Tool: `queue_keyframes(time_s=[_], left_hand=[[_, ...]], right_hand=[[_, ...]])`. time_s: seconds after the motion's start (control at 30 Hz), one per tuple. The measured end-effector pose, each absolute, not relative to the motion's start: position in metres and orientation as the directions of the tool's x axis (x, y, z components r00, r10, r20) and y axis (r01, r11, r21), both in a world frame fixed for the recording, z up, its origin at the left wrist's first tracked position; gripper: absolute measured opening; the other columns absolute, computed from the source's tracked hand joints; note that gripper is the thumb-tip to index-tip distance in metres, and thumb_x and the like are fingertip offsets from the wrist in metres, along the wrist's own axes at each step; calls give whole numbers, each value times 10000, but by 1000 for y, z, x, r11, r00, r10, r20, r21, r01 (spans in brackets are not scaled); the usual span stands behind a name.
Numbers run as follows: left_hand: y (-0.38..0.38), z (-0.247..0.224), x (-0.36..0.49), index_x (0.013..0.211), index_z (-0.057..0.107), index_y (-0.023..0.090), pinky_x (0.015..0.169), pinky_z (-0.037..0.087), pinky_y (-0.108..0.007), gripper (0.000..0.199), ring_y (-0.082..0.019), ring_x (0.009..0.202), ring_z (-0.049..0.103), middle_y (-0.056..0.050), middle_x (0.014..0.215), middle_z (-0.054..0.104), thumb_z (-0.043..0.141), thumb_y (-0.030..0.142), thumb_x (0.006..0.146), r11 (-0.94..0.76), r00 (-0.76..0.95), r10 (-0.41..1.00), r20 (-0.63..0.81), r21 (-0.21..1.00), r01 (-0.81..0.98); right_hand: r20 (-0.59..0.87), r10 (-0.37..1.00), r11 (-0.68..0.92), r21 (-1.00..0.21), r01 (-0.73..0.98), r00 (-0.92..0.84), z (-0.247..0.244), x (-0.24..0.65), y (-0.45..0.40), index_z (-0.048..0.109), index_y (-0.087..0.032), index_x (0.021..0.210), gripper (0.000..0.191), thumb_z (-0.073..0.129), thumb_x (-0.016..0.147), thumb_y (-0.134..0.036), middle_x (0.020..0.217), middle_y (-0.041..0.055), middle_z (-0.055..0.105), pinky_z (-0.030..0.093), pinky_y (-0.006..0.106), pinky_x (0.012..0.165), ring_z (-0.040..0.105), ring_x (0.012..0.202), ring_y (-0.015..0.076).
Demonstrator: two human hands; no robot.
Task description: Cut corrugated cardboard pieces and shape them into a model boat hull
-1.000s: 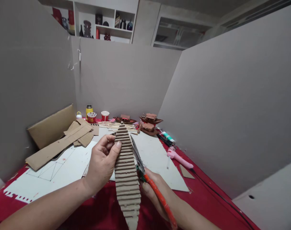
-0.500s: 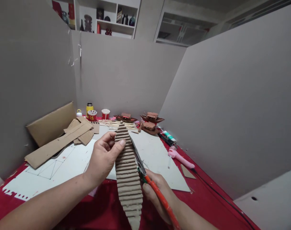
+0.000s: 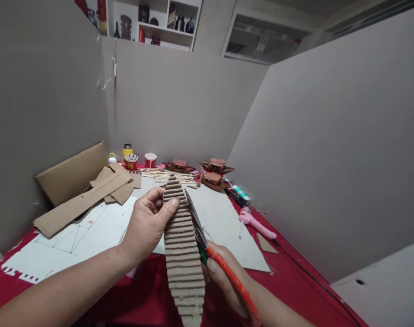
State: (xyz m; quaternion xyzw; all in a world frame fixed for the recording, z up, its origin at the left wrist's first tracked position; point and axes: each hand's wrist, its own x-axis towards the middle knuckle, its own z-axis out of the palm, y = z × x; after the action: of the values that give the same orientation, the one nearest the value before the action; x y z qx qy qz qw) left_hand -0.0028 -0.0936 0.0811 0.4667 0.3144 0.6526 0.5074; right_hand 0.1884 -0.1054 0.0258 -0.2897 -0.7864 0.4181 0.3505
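Observation:
A long piece of corrugated cardboard (image 3: 182, 254), pointed at its far end and ridged crosswise, is held up in front of me. My left hand (image 3: 152, 218) pinches it near the tip, thumb on the ridged face and fingers behind. On its right side my right hand (image 3: 227, 272) grips a pair of scissors (image 3: 227, 268) with red-orange handles. The grey blades lie along the cardboard's right edge, pointing away from me. A green part shows by the blade pivot. The fingers of my right hand are partly hidden behind the scissors and cardboard.
Flattened cardboard strips (image 3: 87, 202) lie at left on white paper (image 3: 26, 263) bearing drawn lines. Thin sticks (image 3: 169, 175) and small model boats (image 3: 213, 180) stand at the back, beside red cups (image 3: 150, 161). A pink glue gun (image 3: 259, 225) with a black cord rests at right.
The scissors have shifted slightly and their handle has swung a little outward at the near end. The cardboard is tilted marginally differently; my left hand keeps its hold.

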Motion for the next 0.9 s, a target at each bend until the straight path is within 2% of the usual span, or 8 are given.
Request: queue_keyframes(time_s=[0.2, 0.4, 0.6, 0.9], left_hand=[[-93, 80, -3, 879, 657, 165, 667, 538, -212, 198, -111, 693, 636, 8, 762, 685, 750, 308, 777, -283, -38, 957, 288, 894, -347], [-92, 80, -4, 894, 670, 163, 684, 543, -223, 213, -121, 713, 645, -5, 777, 697, 758, 310, 766, -271, -30, 960, 278, 897, -349], [-92, 80, -4, 887, 668, 159, 673, 550, -241, 238, -132, 697, 654, -8, 769, 703, 772, 320, 744, -254, -36, 965, 259, 895, -366], [-91, 81, -4, 905, 653, 162, 692, 544, -246, 243, -127, 708, 649, -3, 779, 701, 769, 312, 752, -201, 3, 975, 222, 890, -409]], right_hand=[[308, 754, 475, -866, 156, -580, 26, 188, -105, 497, -215, 729, 476, 365, 932, -625, 630, 4, 460, 450, 280, 622, 469, 650, 177], [292, 735, 469, -871, 148, -612, 24, 189, -102, 461, -211, 750, 416, 365, 966, -554, 644, -10, 461, 385, 260, 536, 382, 560, 133], [276, 776, 451, -872, 192, -566, 19, 191, -101, 475, -207, 767, 401, 388, 966, -544, 600, -22, 450, 353, 253, 488, 396, 535, 130], [323, 810, 439, -887, 141, -490, 7, 188, -99, 478, -200, 721, 390, 493, 924, -532, 597, -39, 380, 304, 242, 456, 322, 517, 110]])
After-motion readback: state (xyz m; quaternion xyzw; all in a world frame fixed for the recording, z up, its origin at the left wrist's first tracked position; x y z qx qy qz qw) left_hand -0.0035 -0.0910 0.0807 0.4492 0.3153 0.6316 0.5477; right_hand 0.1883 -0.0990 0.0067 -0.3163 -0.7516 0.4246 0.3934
